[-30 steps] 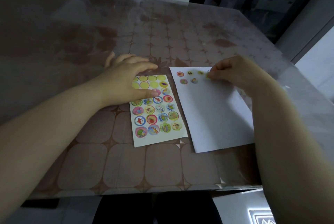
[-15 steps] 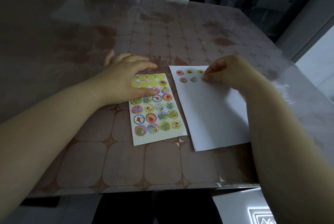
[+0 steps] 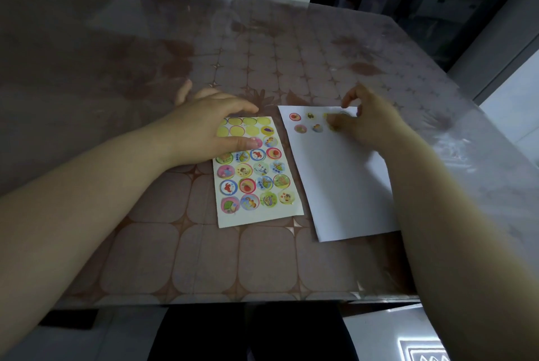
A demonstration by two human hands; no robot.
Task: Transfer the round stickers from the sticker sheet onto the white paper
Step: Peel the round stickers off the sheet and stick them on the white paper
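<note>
Fingers of my left hand (image 3: 204,130) straight, pressing the sticker sheet (image 3: 256,179) flat, my right hand (image 3: 370,121) blurred over round stickers (image 3: 295,116) on the white paper (image 3: 344,185), whether it pinches anything I cannot tell

The right hand (image 3: 373,124) has slid left along the top of the white paper (image 3: 344,185). It is now motion-blurred, its fingers (image 3: 338,121) reaching further left and one digit raised.

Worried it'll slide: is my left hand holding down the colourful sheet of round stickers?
Yes, the left hand rests on the top rows of the colourful sheet of round stickers.
</note>
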